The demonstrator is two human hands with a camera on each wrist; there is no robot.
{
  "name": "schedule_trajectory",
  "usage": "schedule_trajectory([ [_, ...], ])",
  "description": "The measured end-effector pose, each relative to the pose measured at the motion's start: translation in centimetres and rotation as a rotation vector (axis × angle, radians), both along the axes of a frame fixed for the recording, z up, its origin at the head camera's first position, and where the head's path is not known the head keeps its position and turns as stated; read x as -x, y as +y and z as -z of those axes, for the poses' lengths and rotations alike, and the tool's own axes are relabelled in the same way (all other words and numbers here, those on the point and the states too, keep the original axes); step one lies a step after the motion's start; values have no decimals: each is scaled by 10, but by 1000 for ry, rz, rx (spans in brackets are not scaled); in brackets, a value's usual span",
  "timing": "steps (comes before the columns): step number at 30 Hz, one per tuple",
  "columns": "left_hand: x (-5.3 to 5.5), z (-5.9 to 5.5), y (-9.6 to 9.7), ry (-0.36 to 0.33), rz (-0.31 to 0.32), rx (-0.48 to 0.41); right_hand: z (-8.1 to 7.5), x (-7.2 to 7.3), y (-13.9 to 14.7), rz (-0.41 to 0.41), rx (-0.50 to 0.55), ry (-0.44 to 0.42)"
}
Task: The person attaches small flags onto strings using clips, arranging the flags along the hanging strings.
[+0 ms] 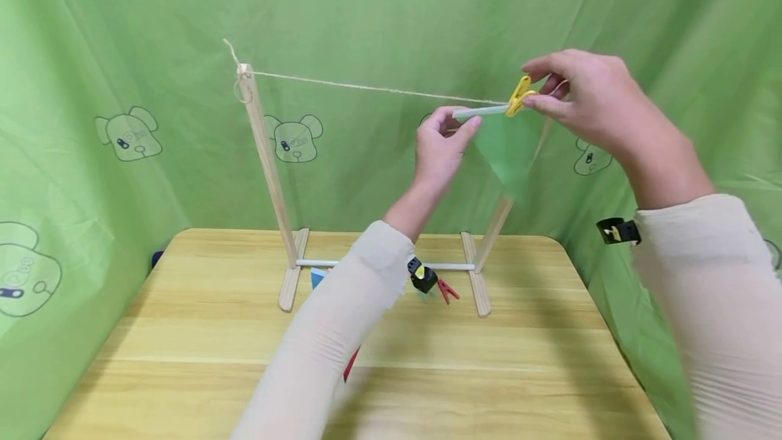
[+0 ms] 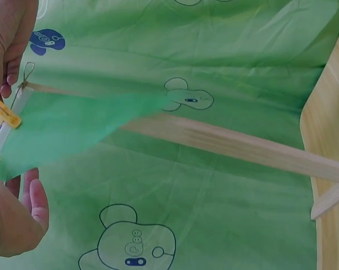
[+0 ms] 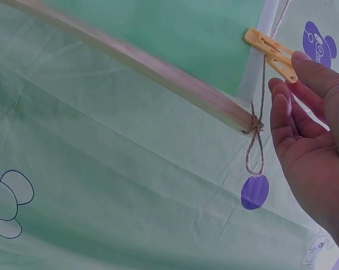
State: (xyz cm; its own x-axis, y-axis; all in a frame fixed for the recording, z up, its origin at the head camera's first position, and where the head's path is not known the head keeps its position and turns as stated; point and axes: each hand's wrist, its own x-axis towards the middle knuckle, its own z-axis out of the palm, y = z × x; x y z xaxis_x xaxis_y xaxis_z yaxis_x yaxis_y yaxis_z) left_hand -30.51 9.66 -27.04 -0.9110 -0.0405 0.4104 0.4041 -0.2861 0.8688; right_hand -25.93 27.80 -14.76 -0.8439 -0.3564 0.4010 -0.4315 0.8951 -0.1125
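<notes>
A green triangular pennant (image 1: 506, 144) with a white top band (image 1: 479, 113) hangs at the right part of a thin string (image 1: 366, 85). My left hand (image 1: 438, 148) pinches the band's left end between thumb and fingers. Up on the right, my right hand (image 1: 589, 90) holds a yellow clothespin (image 1: 518, 96) by its handles, thumb below and index finger above. The clothespin's jaws lie across the white band and the string, as the right wrist view shows. In the left wrist view the pennant's point swings out to the right.
The string spans two wooden posts, the left post (image 1: 265, 155) and the right post (image 1: 493, 233), joined low by a white rod (image 1: 452, 266). On the wooden table (image 1: 183, 331) lie a red clothespin (image 1: 448, 290), a blue piece (image 1: 317, 278) and a red piece (image 1: 350, 364), partly behind my left sleeve.
</notes>
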Motion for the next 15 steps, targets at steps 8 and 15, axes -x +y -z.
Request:
schedule_trajectory([
  [8,1,0,-7,-21,36,-11,4,-3,1,0,23,12],
  [15,3,1,-11,-18,47,-10,10,-6,5,4,62,54],
])
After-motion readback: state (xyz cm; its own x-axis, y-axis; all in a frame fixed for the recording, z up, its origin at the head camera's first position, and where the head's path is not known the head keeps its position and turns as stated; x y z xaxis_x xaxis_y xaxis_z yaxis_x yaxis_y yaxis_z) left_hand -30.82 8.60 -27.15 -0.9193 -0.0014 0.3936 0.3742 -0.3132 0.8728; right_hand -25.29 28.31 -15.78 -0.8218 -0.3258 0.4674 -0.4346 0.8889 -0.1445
